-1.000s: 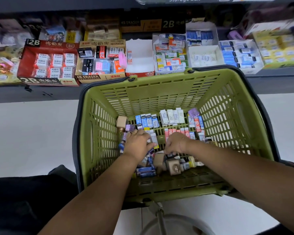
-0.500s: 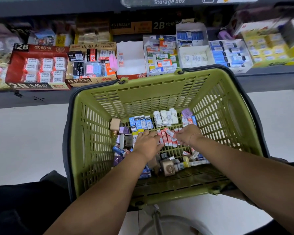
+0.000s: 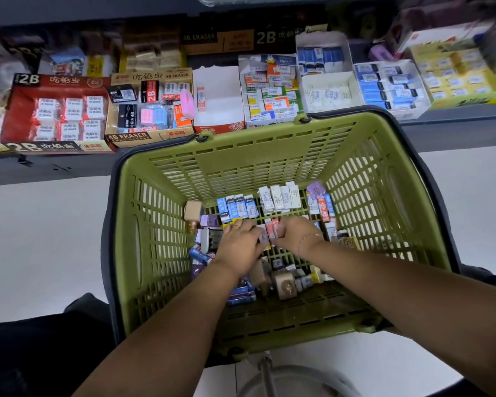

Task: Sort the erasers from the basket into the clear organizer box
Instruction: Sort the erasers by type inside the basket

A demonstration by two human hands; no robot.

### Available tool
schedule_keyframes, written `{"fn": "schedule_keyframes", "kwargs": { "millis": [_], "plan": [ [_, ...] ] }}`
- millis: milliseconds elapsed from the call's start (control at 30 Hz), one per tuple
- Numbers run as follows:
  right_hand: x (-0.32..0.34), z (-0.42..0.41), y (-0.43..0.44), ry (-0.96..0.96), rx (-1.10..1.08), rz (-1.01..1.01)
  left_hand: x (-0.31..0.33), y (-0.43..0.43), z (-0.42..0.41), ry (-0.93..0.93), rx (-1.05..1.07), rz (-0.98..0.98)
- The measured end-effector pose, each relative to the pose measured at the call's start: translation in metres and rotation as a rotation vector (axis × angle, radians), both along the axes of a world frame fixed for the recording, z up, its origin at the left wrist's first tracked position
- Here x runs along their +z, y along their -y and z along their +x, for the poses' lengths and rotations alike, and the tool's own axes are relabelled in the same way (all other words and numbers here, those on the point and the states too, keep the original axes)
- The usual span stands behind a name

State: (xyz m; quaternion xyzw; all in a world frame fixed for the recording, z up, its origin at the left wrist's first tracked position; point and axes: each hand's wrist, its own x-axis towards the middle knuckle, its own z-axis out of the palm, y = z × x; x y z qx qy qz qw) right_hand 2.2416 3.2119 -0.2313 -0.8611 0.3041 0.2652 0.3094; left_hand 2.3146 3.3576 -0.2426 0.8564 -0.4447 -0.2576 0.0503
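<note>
Several red-and-white sleeved erasers (image 3: 271, 230) lie side by side in basket (image 3: 143, 253), long axes running away from the wearer. Right hand (image 3: 297, 234) pinches them; left hand (image 3: 241, 243) grip indeterminable.

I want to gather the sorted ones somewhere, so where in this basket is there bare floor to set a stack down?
The near strip of the basket floor, between the loose erasers and the near wall, is bare. So is the right side, beside the right wall. The middle and left are crowded.
</note>
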Motion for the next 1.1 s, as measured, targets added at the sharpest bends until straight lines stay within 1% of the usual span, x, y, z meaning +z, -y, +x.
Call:
{"fn": "schedule_keyframes", "kwargs": {
  "millis": [33,100,167,267,467,533,633,700,800,1100],
  "plan": [
    [-0.001,-0.001,-0.001,0.038,0.047,0.027,0.002,-0.001,0.002,0.01,0.055,-0.034],
    [-0.003,-0.003,-0.003,0.038,0.205,0.039,0.004,-0.007,0.008,0.026,0.168,-0.051],
    [-0.006,-0.001,-0.002,0.011,0.389,-0.07,0.004,-0.018,0.014,0.062,0.231,-0.022],
    [-0.007,0.007,-0.004,0.004,0.554,-0.253,0.004,-0.032,0.019,0.095,0.221,0.019],
    [-0.012,0.015,-0.016,-0.004,0.712,-0.412,0.001,-0.039,0.02,0.137,0.199,0.054],
    [-0.013,0.015,-0.017,0.007,0.688,-0.414,0.0,-0.039,0.019,0.144,0.212,0.054],
    [-0.009,0.017,-0.02,0.057,0.532,-0.336,-0.001,-0.039,0.019,0.179,0.251,0.056],
    [-0.008,0.02,-0.025,0.104,0.482,-0.299,-0.001,-0.039,0.019,0.183,0.275,0.047],
    [-0.01,0.025,-0.032,0.142,0.47,-0.275,-0.002,-0.039,0.02,0.178,0.291,0.035],
    [-0.007,0.032,-0.044,0.087,0.444,-0.291,-0.001,-0.04,0.02,0.163,0.284,0.036]
  ]
}}
